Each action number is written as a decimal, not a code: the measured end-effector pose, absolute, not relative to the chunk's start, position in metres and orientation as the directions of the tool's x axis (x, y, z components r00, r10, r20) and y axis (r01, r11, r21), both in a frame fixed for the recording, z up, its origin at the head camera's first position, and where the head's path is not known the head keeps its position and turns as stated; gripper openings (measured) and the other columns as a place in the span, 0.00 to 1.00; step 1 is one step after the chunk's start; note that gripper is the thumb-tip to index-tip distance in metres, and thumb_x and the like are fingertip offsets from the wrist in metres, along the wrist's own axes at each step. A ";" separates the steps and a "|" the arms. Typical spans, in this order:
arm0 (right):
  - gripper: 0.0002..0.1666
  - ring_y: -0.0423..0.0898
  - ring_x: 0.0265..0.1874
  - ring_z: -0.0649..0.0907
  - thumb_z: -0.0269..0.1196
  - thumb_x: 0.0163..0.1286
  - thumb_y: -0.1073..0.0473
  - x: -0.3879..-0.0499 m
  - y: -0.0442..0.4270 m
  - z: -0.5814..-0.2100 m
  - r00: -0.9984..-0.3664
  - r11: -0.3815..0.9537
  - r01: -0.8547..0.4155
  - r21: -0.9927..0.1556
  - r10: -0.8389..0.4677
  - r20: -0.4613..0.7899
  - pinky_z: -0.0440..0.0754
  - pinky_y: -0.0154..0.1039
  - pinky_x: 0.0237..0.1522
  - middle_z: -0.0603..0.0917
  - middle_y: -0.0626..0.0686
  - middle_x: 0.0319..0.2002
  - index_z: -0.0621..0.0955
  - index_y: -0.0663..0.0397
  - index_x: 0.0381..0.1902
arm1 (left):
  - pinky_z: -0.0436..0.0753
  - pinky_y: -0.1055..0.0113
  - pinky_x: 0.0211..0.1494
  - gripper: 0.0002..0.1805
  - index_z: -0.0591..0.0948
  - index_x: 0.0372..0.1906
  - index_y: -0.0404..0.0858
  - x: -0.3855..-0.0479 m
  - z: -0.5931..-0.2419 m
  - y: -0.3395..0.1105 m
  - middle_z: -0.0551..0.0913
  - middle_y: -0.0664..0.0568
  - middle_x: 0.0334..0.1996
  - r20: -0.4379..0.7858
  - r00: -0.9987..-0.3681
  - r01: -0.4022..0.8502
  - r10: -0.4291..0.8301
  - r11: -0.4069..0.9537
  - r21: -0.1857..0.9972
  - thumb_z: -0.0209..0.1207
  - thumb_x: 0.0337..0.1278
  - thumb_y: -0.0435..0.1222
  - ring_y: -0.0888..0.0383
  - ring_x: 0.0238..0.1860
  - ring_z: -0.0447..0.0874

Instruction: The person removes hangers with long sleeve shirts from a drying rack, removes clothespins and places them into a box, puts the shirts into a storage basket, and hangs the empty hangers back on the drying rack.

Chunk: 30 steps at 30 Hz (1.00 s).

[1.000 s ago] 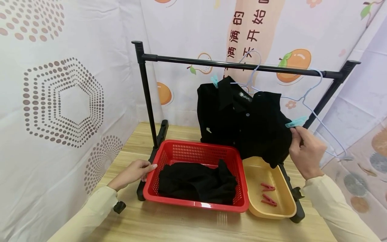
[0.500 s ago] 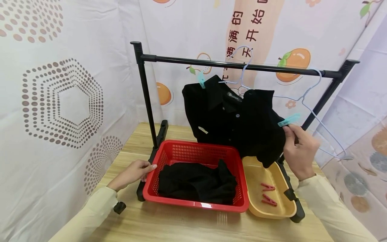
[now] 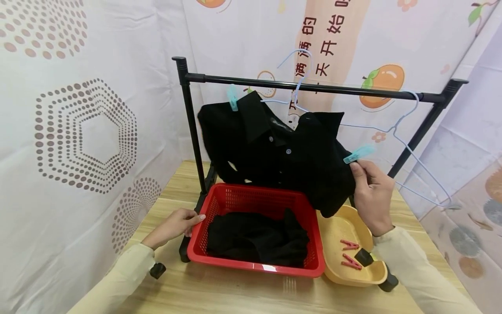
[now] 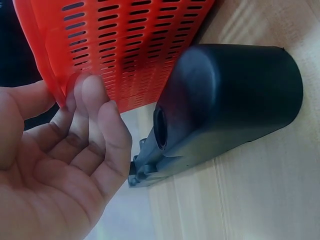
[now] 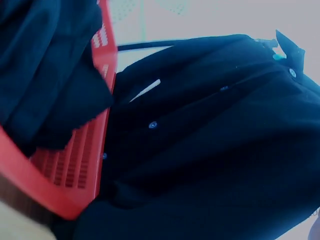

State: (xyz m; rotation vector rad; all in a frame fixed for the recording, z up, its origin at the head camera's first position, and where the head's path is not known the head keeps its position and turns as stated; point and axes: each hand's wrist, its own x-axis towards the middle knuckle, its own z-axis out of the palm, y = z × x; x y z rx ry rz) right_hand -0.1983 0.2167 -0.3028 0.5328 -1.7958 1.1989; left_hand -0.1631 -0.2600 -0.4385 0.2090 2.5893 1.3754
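On the right, the right hand [image 3: 373, 194] pinches the black shirt [image 3: 282, 163] just below a turquoise clip [image 3: 358, 154]; the shirt hangs beyond the red basket [image 3: 235, 262], whose left rim the left hand [image 3: 174, 225] grips.

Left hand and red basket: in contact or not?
Touching. The left wrist view shows it: the left hand pinches the rim of the red basket, thumb on one side and fingers on the other.

The red basket [image 3: 227, 262] hides part of the hanging black shirt [image 3: 290, 168].
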 end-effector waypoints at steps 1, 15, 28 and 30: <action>0.07 0.33 0.31 0.75 0.61 0.74 0.72 -0.198 0.217 -0.304 -0.528 0.437 -0.735 -0.519 0.111 0.842 0.71 0.26 0.37 0.82 0.44 0.34 0.83 0.75 0.38 | 0.80 0.60 0.32 0.23 0.79 0.28 0.36 -0.163 -0.439 -0.260 0.75 0.50 0.18 -0.113 -0.970 0.028 0.216 0.557 0.830 0.56 0.77 0.49 0.55 0.23 0.77; 0.08 0.37 0.30 0.75 0.60 0.77 0.68 -0.181 0.228 -0.327 -0.692 0.450 -0.650 -0.612 -0.017 0.722 0.71 0.26 0.35 0.81 0.46 0.30 0.87 0.65 0.40 | 0.81 0.60 0.33 0.23 0.79 0.27 0.38 -0.163 -0.440 -0.258 0.78 0.51 0.19 -0.078 -0.974 0.062 0.215 0.577 0.814 0.56 0.77 0.49 0.53 0.24 0.80; 0.09 0.41 0.21 0.73 0.61 0.74 0.73 -0.160 0.237 -0.356 -0.777 0.416 -0.600 -0.683 -0.100 0.621 0.69 0.34 0.21 0.77 0.48 0.26 0.86 0.57 0.37 | 0.80 0.58 0.33 0.24 0.78 0.25 0.37 -0.163 -0.442 -0.264 0.78 0.47 0.19 -0.075 -0.968 0.064 0.241 0.522 0.851 0.56 0.77 0.48 0.52 0.24 0.79; 0.10 0.41 0.23 0.73 0.62 0.73 0.73 -0.158 0.237 -0.360 -0.780 0.421 -0.600 -0.680 -0.118 0.614 0.68 0.35 0.22 0.77 0.48 0.27 0.86 0.55 0.37 | 0.80 0.59 0.33 0.23 0.76 0.26 0.36 -0.164 -0.442 -0.264 0.77 0.47 0.20 -0.075 -0.968 0.059 0.240 0.508 0.859 0.56 0.77 0.47 0.52 0.24 0.79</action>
